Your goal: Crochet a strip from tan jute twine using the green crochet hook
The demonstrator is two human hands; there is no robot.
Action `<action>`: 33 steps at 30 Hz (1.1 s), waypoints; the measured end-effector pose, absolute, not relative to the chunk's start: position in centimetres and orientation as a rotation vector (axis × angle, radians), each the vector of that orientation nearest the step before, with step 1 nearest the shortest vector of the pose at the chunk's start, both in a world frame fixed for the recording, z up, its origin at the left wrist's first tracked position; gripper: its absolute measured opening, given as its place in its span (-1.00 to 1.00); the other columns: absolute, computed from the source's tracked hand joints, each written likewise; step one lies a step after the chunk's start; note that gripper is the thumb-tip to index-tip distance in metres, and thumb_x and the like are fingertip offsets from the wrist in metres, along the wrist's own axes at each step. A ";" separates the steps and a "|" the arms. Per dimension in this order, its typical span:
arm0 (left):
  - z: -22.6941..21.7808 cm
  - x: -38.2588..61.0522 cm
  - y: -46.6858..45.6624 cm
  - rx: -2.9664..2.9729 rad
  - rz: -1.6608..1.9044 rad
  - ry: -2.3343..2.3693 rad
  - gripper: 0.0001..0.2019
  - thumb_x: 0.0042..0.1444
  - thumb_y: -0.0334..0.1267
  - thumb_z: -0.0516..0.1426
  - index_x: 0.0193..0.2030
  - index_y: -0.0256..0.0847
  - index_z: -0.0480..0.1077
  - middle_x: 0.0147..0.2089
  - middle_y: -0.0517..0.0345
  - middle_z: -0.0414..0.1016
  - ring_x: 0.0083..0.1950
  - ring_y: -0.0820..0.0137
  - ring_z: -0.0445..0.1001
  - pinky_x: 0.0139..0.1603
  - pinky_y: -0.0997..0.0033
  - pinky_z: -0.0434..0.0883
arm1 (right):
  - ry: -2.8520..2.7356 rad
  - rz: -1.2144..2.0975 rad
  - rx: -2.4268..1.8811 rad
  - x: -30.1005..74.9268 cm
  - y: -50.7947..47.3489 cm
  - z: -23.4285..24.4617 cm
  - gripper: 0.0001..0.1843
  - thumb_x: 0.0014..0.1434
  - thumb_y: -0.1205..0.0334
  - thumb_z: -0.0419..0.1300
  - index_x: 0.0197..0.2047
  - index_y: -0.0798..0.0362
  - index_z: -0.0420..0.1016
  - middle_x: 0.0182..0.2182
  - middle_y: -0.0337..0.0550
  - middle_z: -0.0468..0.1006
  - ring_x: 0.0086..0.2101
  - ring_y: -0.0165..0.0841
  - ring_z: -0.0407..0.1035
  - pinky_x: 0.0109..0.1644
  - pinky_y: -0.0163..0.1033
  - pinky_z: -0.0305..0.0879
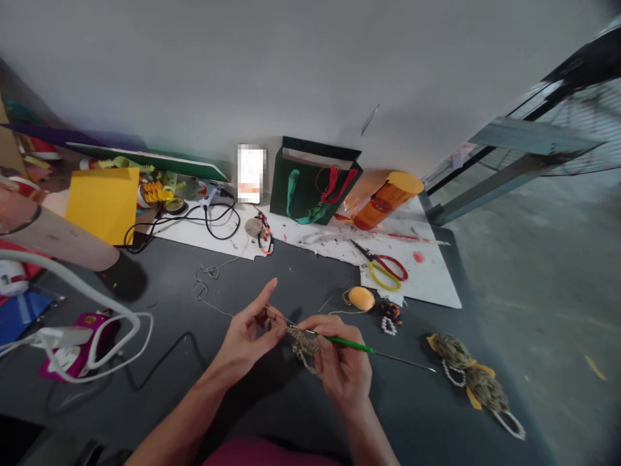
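Observation:
My left hand (247, 333) pinches a small piece of tan crochet work (303, 343) with thumb and fingers, the index finger raised. My right hand (339, 362) is closed around a green-handled crochet hook (361, 346), its tip in the crochet work and its metal shaft pointing right. A thin thread (208, 285) trails from the work leftward over the dark mat (233, 272). Just beyond my right hand lie a small yellow ball of yarn (361, 298) and a beaded piece (389, 318).
Red and yellow scissors (385, 268) lie on a white sheet (427, 272). Behind stand a green gift bag (313, 181) and a tipped orange jar (388, 197). A finished yarn ornament (473, 375) lies right. A yellow card (101, 204), cables and a pink device (72, 349) are left.

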State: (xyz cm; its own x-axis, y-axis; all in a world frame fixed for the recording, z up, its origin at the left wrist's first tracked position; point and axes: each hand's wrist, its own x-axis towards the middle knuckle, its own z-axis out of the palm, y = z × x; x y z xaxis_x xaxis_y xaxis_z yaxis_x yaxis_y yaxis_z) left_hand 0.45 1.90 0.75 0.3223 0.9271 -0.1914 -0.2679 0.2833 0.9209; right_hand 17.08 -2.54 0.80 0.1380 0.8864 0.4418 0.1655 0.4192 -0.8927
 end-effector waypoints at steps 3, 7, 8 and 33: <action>0.9 0.5 1.9 0.931 0.954 0.883 -0.20 0.06 -0.21 0.36 0.44 -0.14 0.21 -0.33 0.18 0.48 -0.31 0.45 0.33 -0.18 0.38 0.29 | -1.303 0.753 -1.029 16.9 -2.7 1.0 -0.84 0.41 0.30 0.07 -0.06 -0.15 0.41 -0.25 -0.12 0.63 -0.27 -0.22 0.56 -0.32 -0.12 0.47; 1.1 0.6 1.9 0.929 0.958 0.883 -0.19 0.05 -0.20 0.37 0.44 -0.15 0.21 -0.34 0.19 0.48 -0.33 0.46 0.31 -0.21 0.39 0.27 | -1.333 0.756 -1.040 17.0 -2.6 1.0 -0.83 0.40 0.32 0.08 -0.07 -0.16 0.42 -0.25 -0.14 0.64 -0.28 -0.23 0.56 -0.31 -0.13 0.49; 1.1 0.6 1.9 0.927 0.960 0.884 -0.19 0.05 -0.19 0.37 0.44 -0.15 0.22 -0.34 0.19 0.47 -0.33 0.46 0.30 -0.21 0.39 0.27 | -1.354 0.746 -1.044 17.1 -2.6 1.0 -0.82 0.40 0.34 0.08 -0.07 -0.15 0.41 -0.24 -0.15 0.64 -0.26 -0.23 0.56 -0.27 -0.11 0.50; 0.6 1.3 1.4 0.314 0.831 0.732 -0.19 -0.13 -0.34 0.47 0.32 -0.18 0.38 -0.49 0.37 0.31 -0.43 0.58 0.24 -0.31 0.52 0.22 | -1.533 0.442 -1.057 16.2 -2.5 0.0 -0.63 0.28 0.50 0.20 0.03 -0.14 0.52 -0.18 -0.13 0.72 -0.24 -0.25 0.63 -0.21 -0.15 0.56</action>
State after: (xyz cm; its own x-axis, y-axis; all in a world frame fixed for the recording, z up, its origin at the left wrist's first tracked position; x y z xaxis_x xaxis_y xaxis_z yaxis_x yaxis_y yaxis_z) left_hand 1.33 1.44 0.57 0.4516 0.7622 -0.4639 -0.5567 0.6470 0.5211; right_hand 16.15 -2.54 -0.04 0.0711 0.8089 0.5836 0.3740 0.5208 -0.7674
